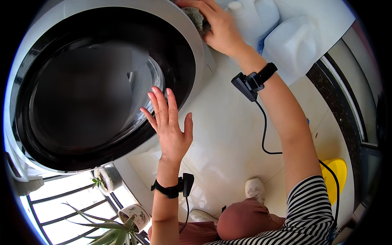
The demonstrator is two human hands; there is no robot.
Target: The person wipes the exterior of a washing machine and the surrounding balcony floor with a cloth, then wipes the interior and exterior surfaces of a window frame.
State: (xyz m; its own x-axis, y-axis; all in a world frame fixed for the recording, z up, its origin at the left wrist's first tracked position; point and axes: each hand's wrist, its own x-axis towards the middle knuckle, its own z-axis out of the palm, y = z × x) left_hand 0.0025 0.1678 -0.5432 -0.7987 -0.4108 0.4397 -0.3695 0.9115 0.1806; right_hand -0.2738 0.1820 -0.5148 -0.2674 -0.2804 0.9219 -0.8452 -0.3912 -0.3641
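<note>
A front-loading washing machine's round door (176, 61), with a black ring and a glass middle, fills the upper left. My left hand (170, 128) is over its lower right rim, fingers spread, thumb out to the right, nothing held. Whether the fingertips touch the glass I cannot tell. At the top, my right hand (219, 26) grips a bunched grey-green cloth (195, 19) against the side of the machine's pale casing (196, 39). My fingers hide part of the cloth. Both wrists wear black strapped devices with cables.
Two white plastic jugs (255, 18) (292, 46) stand beyond my right wrist. A yellow plastic basin (338, 177) sits on the tiled floor (226, 137) at right. Lower left, a potted aloe (119, 228) and a smaller potted plant (108, 180) stand near a barred window (65, 202).
</note>
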